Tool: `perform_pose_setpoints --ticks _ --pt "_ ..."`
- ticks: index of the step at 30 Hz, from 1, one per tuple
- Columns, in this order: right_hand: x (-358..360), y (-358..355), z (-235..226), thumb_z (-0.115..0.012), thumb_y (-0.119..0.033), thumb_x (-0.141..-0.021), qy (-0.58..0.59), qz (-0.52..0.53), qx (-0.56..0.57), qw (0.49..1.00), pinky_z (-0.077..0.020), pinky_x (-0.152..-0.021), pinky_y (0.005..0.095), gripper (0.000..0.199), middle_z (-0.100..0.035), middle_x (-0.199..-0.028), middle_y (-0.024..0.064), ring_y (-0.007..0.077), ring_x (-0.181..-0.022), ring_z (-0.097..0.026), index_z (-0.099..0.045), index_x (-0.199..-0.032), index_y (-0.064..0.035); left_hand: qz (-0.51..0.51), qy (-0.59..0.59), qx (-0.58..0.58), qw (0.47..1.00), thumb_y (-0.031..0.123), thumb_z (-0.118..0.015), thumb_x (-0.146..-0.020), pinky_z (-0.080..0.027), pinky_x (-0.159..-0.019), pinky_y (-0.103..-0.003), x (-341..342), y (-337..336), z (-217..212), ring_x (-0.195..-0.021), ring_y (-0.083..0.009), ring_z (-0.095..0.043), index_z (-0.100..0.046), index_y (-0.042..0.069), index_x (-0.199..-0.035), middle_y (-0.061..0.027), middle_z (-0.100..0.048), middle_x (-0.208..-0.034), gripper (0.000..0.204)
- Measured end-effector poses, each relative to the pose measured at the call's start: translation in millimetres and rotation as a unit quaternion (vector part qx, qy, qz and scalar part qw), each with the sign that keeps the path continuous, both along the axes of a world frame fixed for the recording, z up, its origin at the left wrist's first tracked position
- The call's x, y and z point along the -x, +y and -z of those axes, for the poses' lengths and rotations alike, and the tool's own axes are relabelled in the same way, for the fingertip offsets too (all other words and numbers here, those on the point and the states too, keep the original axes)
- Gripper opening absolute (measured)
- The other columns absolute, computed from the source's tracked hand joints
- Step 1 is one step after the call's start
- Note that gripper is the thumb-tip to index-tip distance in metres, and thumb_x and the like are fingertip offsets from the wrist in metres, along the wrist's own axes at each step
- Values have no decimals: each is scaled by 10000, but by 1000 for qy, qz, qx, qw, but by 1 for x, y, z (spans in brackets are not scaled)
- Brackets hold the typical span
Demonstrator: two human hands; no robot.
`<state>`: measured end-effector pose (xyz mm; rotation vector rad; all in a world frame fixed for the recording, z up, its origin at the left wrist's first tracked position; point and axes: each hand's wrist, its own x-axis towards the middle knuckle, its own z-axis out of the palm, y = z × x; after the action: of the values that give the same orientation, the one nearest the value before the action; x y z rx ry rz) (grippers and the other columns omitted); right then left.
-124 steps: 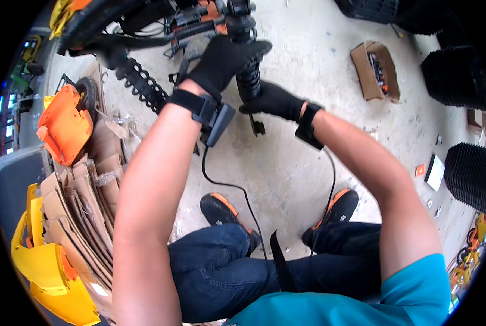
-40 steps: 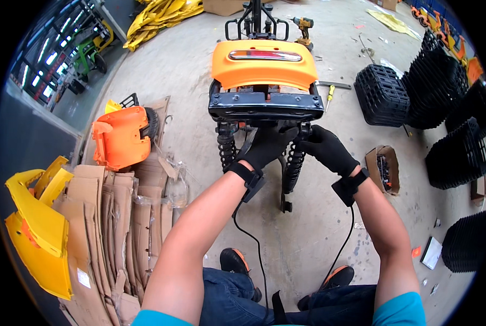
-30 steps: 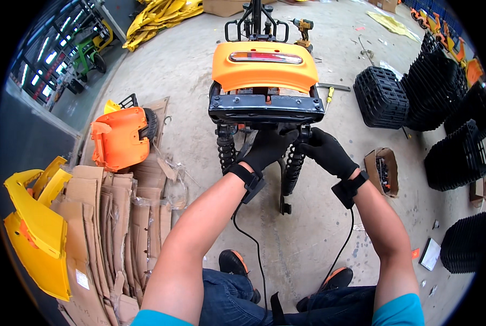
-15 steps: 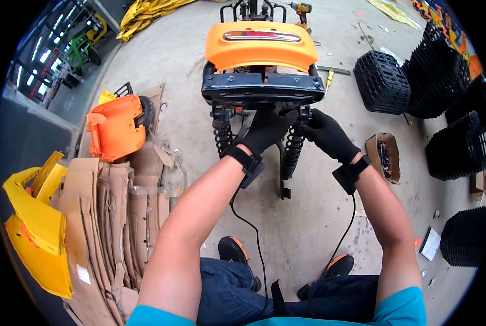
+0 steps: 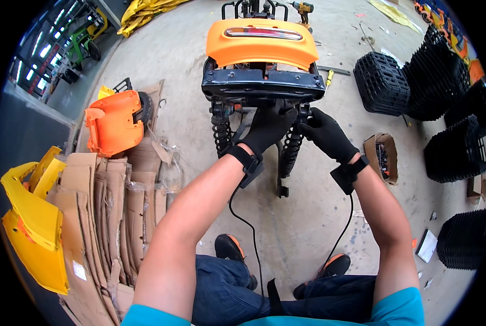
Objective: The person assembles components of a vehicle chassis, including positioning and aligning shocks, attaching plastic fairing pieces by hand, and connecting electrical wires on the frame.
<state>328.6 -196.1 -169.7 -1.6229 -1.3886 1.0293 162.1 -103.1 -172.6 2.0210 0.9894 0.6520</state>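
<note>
Both my hands wear black gloves and work at the top of the right-hand coil-spring shock absorber (image 5: pixel 291 148), under a vehicle's rear end. My left hand (image 5: pixel 271 129) is closed on the inner side of its upper mount; its fingertips are hidden, and what they hold cannot be made out. From the outer side, my right hand (image 5: pixel 328 136) has its fingers bent against the shock absorber just below the mount. The other shock absorber (image 5: pixel 221 131) hangs to the left. Above are a black crossbar (image 5: pixel 262 86) and an orange rear cover (image 5: pixel 262 49) with a red light strip (image 5: pixel 263 34).
Stacked flattened cardboard (image 5: pixel 85 217), yellow panels (image 5: pixel 33 228) and an orange panel (image 5: pixel 115 122) lie left. To the right are a small open carton (image 5: pixel 381 157), black crates (image 5: pixel 382 81) and a yellow-handled screwdriver (image 5: pixel 329 79). A cordless drill (image 5: pixel 303 10) stands far back.
Both hands stay at the shock absorber's upper mount with hardly any movement. The view has shifted slightly.
</note>
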Motion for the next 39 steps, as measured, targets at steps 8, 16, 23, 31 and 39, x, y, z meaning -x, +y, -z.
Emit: perform_pose_setpoints --ticks 8,16,23,31,39 --pt "-3 2 5 -682 -260 -898 -26 6 -19 999 -504 -776 314 331 -704 -947 110 168 -856 -649 -632 -1117 -16 -27 -7 10 1000 234 -644 -868 -507 -714 -328 -6 -8 -4 -757 -181 -662 -594 8 -958 -88 -695 -816 249" --pt "-8 0 2 -694 -249 -895 -10 7 4 1000 -501 -763 292 312 -707 -926 86 128 -822 -634 -648 -1097 -16 -86 -27 -4 996 299 -629 -871 -498 -791 -383 -10 -10 -1 -861 -277 -655 -622 -5 -998 -151 -687 -902 329" --pt "-15 6 8 -726 -179 -876 64 -24 -14 998 -505 -742 276 263 -696 -894 45 80 -807 -601 -653 -1060 -6 -37 -101 -67 992 352 -552 -952 -409 -1017 -444 -16 -1 29 -1196 -411 -529 -611 3 -1206 -267 -598 -1218 436" --pt "-36 12 -22 -693 -192 -898 80 -91 67 990 -455 -622 231 278 -642 -829 -10 50 -701 -524 -646 -1121 -32 -9 -27 -35 999 299 -535 -982 -441 -971 -460 -8 -4 11 -1168 -415 -554 -606 15 -1209 -245 -613 -1211 370" --pt "-66 0 -86 -646 -146 -932 124 163 -11 979 -463 -659 229 268 -619 -855 -2 67 -724 -538 -606 -1157 -6 -102 75 49 991 370 -521 -977 -479 -873 -458 -11 -38 2 -1039 -401 -604 -573 8 -1173 -230 -630 -1115 416"
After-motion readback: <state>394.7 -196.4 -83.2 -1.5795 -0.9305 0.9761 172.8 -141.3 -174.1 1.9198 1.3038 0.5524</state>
